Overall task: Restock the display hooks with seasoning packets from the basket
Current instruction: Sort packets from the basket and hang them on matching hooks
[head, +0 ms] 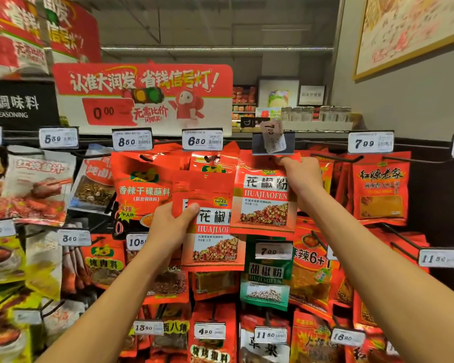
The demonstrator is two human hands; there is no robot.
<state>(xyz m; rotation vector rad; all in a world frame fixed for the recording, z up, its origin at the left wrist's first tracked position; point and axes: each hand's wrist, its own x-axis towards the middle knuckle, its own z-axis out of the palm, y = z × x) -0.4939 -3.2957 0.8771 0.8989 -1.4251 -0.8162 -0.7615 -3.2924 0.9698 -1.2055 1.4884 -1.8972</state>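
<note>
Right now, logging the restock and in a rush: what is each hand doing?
Left hand: grips a stack of red Huajiaofen packets.
Right hand: pinches the top of one Huajiaofen packet at its hook.

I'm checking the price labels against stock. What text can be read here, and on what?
"花椒粉 HUAJIAOFEN": packet at the hook, pinched by the right hand.
"花椒": packet stack gripped by the left hand.
"胡椒粉": green packet.
"8.50": price tag.
"6.80": price tag.
"7.99": price tag.
"省钱信号灯": red sign.
Barcodes and small print: too blurred.
</note>
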